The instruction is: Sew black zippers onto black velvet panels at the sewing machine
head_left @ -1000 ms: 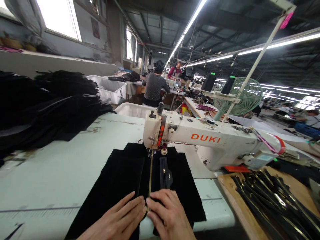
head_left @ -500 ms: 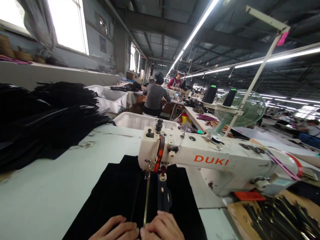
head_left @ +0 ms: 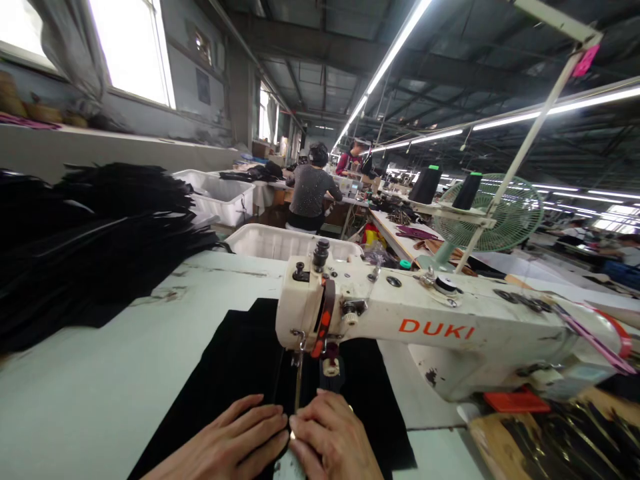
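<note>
Black fabric (head_left: 235, 353) lies under the head of a white sewing machine (head_left: 370, 313). A gold-toothed zipper (head_left: 299, 383) runs along it from the needle area toward me. My left hand (head_left: 240, 437) rests flat on the fabric just left of the zipper, fingers stretched out. To the right, my right hand (head_left: 333, 433) has its fingers bent and pinched at the zipper's near part, touching the fabric too. Both sets of fingertips nearly meet at the zipper. A pocket zipper with a dark pull, right of the needle, is mostly hidden behind the machine and my right hand.
A tall heap of black pieces (head_left: 100, 247) covers the table's left side. White bins (head_left: 295, 241) stand behind the machine. A box of gold-toothed zippers (head_left: 565, 433) sits at the lower right. Thread cones (head_left: 425, 185) and a fan (head_left: 493, 213) rise behind. A co-worker (head_left: 310, 190) sits ahead.
Both hands have moved forward toward the needle, with the fabric and zipper fed further under the machine. Pale tabletop now shows between my hands. The view has shifted slightly.
</note>
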Motion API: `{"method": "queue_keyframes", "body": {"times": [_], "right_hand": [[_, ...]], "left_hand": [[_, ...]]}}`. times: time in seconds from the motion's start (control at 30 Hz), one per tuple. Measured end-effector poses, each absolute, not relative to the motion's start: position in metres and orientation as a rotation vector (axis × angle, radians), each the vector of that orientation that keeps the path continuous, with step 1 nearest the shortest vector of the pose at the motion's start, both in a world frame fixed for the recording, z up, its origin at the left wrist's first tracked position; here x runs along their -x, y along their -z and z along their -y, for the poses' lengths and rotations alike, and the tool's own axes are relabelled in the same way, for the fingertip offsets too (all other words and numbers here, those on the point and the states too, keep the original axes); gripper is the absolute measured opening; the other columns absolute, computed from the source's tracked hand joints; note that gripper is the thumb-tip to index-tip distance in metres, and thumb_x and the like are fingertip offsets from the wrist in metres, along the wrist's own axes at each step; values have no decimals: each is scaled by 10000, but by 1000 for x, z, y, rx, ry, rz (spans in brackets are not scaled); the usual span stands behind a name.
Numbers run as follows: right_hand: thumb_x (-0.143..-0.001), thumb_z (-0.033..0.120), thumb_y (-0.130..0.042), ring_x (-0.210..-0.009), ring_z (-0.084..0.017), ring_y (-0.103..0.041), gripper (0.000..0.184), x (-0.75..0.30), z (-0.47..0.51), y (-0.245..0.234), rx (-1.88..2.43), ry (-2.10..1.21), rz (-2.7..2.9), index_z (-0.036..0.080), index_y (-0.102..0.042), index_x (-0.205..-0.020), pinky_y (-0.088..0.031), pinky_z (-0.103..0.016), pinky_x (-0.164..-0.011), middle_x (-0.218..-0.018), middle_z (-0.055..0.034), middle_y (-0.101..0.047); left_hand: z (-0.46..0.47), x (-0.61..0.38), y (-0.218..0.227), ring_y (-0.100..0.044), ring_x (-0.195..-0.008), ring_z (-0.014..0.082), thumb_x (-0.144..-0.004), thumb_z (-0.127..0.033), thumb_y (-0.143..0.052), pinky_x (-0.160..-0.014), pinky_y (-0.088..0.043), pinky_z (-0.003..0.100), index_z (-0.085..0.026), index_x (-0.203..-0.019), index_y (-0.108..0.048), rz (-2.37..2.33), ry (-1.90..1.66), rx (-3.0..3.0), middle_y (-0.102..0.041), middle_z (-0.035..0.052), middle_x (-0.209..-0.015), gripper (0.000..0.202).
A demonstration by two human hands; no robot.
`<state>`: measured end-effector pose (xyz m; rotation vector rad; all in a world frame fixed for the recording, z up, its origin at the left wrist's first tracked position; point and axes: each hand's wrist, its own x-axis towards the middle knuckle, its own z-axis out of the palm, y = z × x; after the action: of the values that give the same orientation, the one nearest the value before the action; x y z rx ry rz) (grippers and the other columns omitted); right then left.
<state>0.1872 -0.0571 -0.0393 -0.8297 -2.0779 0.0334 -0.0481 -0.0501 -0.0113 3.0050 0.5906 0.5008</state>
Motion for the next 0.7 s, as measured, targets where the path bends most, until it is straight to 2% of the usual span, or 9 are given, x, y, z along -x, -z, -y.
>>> {"method": "queue_keyframes", "body": {"times": [0.1,0.2,0.3,0.4,0.57,0.7], "right_hand": [[-915,205,-620,-784,-150,-644,58,-189,52,36,874,-101,2116,238,-668,-914,-472,-286,-971,-829,17,-693],[-864,147,-671,-812,-156,-644,102,-189,44,33,923,-160,2127,244,-676,-897,-489,-272,-910,-847,21,-694],[-816,97,-721,-831,-155,-655,177,-189,36,33,977,-191,2120,254,-687,-891,-503,-245,-816,-880,32,-705],[-782,66,-751,-875,-173,-670,242,-188,29,34,1020,-197,2097,267,-696,-904,-509,-258,-820,-919,33,-718],[-782,54,-715,-984,-241,-667,344,-189,26,32,1155,-185,2124,281,-682,-1039,-531,-370,-913,-1062,-17,-711],[-775,119,-696,-1107,-334,-631,408,-191,24,38,1304,-143,2109,207,-618,-1166,-539,-492,-939,-1200,-128,-660]], "left_hand": [[44,51,13,-475,-1358,223,-943,-373,-649,-1179,-292,365,-277,-1556,-280,-650,-413,-3019,-474,21,-1508,722],[39,53,10,-426,-1392,229,-986,-390,-592,-1174,-314,374,-315,-1560,-258,-755,-328,-2984,-416,-3,-1544,669],[34,50,-2,-431,-1387,243,-1014,-422,-537,-1160,-348,401,-318,-1557,-266,-752,-279,-2944,-430,4,-1535,616],[27,45,-15,-487,-1347,258,-1003,-414,-561,-1152,-364,416,-295,-1545,-313,-728,-338,-2935,-489,36,-1492,607],[16,40,-18,-516,-1320,281,-987,-395,-598,-1145,-373,437,-265,-1533,-347,-733,-409,-2950,-517,64,-1467,615],[11,38,-14,-476,-1349,298,-985,-367,-601,-1144,-361,462,-210,-1511,-391,-752,-319,-2969,-484,89,-1489,588]]}}
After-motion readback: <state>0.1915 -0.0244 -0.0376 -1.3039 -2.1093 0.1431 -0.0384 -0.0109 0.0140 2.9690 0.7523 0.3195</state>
